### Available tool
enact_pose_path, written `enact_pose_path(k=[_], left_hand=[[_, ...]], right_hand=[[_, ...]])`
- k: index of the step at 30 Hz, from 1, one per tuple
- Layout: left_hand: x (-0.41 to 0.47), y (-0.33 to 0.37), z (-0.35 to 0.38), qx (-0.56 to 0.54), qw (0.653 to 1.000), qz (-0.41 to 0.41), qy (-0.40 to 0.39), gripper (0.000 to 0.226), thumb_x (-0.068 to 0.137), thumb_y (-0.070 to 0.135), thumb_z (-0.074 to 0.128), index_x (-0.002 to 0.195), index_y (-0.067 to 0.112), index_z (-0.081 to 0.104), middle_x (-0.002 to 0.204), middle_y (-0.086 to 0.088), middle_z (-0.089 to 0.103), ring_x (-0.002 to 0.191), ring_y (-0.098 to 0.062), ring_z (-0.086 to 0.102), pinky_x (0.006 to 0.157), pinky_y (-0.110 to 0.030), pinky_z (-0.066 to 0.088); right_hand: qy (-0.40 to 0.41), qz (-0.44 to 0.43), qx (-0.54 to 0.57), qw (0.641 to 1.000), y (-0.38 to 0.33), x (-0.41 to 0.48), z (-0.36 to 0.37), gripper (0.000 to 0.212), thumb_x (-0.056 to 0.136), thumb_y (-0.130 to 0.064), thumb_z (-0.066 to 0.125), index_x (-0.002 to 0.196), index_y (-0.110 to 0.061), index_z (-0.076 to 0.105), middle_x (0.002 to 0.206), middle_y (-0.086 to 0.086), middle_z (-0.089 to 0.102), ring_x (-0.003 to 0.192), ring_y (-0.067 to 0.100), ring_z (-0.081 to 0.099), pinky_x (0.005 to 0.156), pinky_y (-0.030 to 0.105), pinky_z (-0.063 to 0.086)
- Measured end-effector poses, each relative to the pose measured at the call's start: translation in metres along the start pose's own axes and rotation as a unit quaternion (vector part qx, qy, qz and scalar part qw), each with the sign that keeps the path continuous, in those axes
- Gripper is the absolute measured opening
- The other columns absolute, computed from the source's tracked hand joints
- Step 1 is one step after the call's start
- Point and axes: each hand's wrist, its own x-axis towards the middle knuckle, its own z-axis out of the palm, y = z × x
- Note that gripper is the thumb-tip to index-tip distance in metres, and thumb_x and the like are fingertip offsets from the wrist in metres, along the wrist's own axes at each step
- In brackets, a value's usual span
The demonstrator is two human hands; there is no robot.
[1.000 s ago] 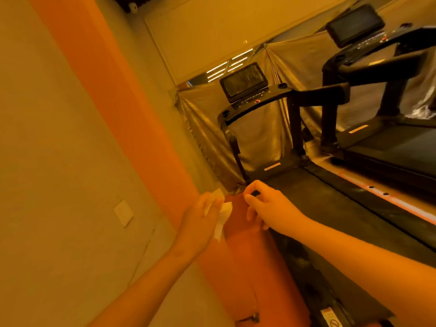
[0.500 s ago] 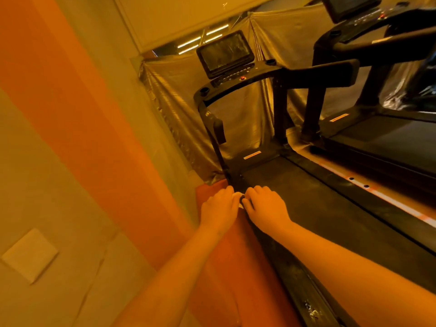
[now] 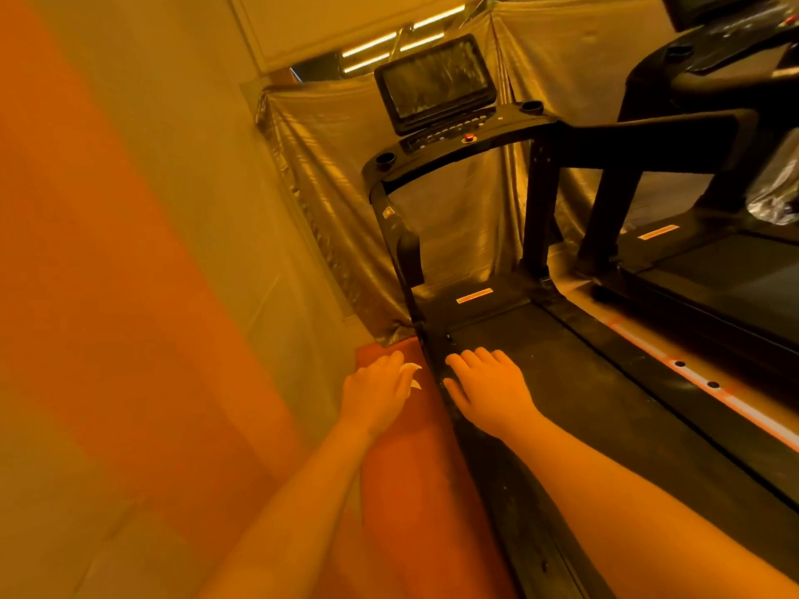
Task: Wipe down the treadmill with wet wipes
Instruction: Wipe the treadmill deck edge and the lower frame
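Note:
A black treadmill (image 3: pixel 575 408) runs from the lower right up to its console screen (image 3: pixel 436 80). My left hand (image 3: pixel 377 393) hovers over the orange floor strip just left of the treadmill's side rail and holds a white wet wipe (image 3: pixel 410 373), of which only small corners peek out past the fingers. My right hand (image 3: pixel 490 389) lies palm down on the left edge of the treadmill deck, fingers spread and straight, a short gap away from my left hand.
A wall with an orange band (image 3: pixel 108 296) closes in on the left. Shiny plastic sheeting (image 3: pixel 328 175) hangs behind the console. A second treadmill (image 3: pixel 713 261) stands to the right, with an orange-striped floor gap (image 3: pixel 691 378) between the two.
Both hands have moved forward and down from mid-air to the treadmill's left edge, then parted. The wipe, earlier hanging loose from my left hand, is now bunched under its fingers.

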Motion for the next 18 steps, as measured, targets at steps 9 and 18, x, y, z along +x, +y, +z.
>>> enact_pose_path(k=[9, 18], left_hand=[[0.118, -0.096, 0.050, 0.001, 0.999, 0.041, -0.005, 0.035, 0.103, 0.044, 0.031, 0.113, 0.019, 0.054, 0.117, -0.003, 0.060, 0.104, -0.030, 0.061, 0.076, -0.038, 0.044], [0.235, -0.182, 0.088, -0.077, 0.994, -0.069, 0.034, 0.038, 0.104, 0.042, 0.031, 0.112, 0.016, 0.056, 0.111, -0.008, 0.063, 0.101, -0.031, 0.062, 0.083, -0.044, 0.050]], right_hand=[[-0.014, 0.001, -0.026, 1.000, -0.007, 0.118, 0.084, 0.039, 0.088, -0.037, 0.059, 0.120, -0.014, 0.060, 0.108, 0.005, 0.062, 0.091, 0.026, 0.062, 0.068, 0.037, 0.051], [-0.015, -0.049, -0.048, 0.998, -0.041, 0.236, 0.160, 0.043, 0.075, -0.034, 0.075, 0.113, -0.019, 0.063, 0.107, 0.003, 0.063, 0.088, 0.025, 0.062, 0.066, 0.036, 0.053]])
